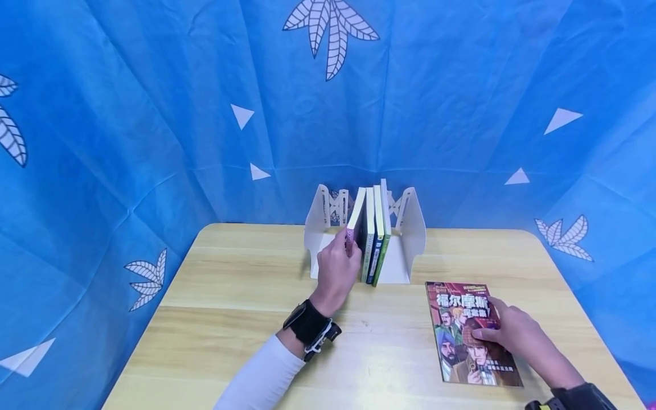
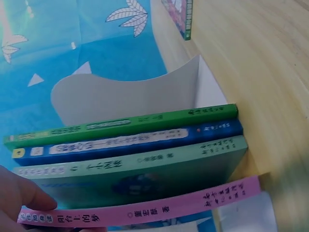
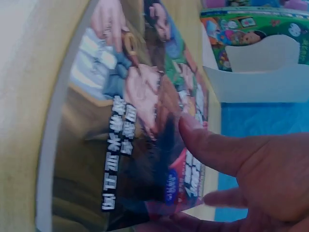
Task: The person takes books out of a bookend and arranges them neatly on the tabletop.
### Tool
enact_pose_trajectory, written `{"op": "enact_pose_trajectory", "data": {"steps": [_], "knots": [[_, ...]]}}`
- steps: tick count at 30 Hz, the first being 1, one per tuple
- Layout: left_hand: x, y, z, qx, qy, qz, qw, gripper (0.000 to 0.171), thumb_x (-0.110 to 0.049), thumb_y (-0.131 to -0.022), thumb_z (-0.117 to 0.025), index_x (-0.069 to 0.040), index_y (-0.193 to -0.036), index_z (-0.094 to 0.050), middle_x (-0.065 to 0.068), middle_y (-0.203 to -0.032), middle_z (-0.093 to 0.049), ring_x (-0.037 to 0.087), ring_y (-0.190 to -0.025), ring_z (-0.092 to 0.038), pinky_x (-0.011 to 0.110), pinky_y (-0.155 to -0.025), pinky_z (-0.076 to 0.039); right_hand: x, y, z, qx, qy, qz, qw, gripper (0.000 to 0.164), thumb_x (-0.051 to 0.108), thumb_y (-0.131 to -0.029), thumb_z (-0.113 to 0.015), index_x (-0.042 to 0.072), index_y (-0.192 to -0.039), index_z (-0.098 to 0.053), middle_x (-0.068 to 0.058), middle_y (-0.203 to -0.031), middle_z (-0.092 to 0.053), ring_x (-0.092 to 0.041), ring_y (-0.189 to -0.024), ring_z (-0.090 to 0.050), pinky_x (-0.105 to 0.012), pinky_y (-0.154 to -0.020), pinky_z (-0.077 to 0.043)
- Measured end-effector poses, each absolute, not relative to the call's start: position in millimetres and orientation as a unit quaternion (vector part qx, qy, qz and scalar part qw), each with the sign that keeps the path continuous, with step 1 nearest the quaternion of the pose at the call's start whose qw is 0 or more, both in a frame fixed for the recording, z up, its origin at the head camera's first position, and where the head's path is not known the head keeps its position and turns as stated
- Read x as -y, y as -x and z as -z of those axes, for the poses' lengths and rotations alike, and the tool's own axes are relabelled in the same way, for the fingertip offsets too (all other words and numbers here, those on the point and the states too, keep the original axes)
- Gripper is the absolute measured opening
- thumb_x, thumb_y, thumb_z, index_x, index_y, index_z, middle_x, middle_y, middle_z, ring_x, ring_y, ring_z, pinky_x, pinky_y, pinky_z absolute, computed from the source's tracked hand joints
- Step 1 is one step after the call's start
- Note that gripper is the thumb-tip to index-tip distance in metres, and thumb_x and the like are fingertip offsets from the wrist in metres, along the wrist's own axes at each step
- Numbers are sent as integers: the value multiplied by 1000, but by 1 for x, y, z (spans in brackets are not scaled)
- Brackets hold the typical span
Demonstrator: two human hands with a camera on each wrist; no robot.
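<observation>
A white book rack (image 1: 410, 239) stands at the back middle of the wooden table (image 1: 246, 319). Several books stand upright in it. My left hand (image 1: 344, 244) grips the leftmost one, a pink-spined book (image 1: 352, 230), which leans left; my thumb (image 2: 21, 198) lies by its spine (image 2: 145, 211). Right of it stand a pale green book (image 2: 130, 166), a blue book (image 2: 130, 143) and a green book (image 2: 125, 126). A book with a comic-style cover (image 1: 468, 336) lies flat at the table's right. My right hand (image 1: 504, 330) holds its right edge, with my thumb (image 3: 207, 145) on the cover (image 3: 140, 121).
Blue cloth with white leaf and triangle prints (image 1: 154, 114) hangs close around the table on the back, left and right. The rack's left bay (image 1: 320, 236) holds no books. Bare tabletop lies in front of the rack and to the left.
</observation>
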State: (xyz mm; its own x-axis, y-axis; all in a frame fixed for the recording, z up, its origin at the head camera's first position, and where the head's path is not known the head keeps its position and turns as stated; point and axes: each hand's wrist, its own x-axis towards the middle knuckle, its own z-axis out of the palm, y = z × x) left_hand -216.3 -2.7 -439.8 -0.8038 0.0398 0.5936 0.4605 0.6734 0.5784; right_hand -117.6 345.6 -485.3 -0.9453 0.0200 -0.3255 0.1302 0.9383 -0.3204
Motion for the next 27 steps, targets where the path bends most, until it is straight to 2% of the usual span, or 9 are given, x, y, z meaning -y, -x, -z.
{"op": "enact_pose_trajectory", "data": {"steps": [4, 9, 20, 27], "knots": [[8, 210, 435, 867, 146, 377, 292, 36, -5, -89, -63, 3, -124, -58, 20, -100, -73, 23, -78, -74, 19, -62, -59, -344, 116, 488, -977, -24, 153, 146, 111, 61, -65, -78, -8, -142, -36, -29, -97, -57, -34, -86, -58, -50, -72, -52], [16, 203, 430, 858, 151, 379, 311, 34, -6, -89, -64, 3, -121, -59, 22, -98, -73, 22, -72, -74, 16, -55, -56, -342, 114, 490, -980, -15, 140, 142, 100, 55, -69, -77, -1, -143, -41, -24, -92, -54, -26, -77, -52, -40, -63, -47], [31, 191, 420, 850, 164, 373, 333, 30, -9, -91, -63, 2, -119, -62, 24, -102, -72, 26, -80, -74, 18, -55, -57, -340, 114, 490, -978, -18, 141, 151, 96, 52, -71, -77, -1, -143, -41, -24, -94, -52, -25, -75, -49, -37, -61, -46], [42, 182, 414, 848, 166, 372, 339, 28, -11, -91, -66, 2, -115, -63, 22, -101, -72, 28, -82, -74, 24, -59, -59, -339, 114, 488, -976, -24, 147, 162, 97, 52, -72, -76, -2, -144, -39, -25, -96, -52, -26, -77, -49, -37, -62, -45]]}}
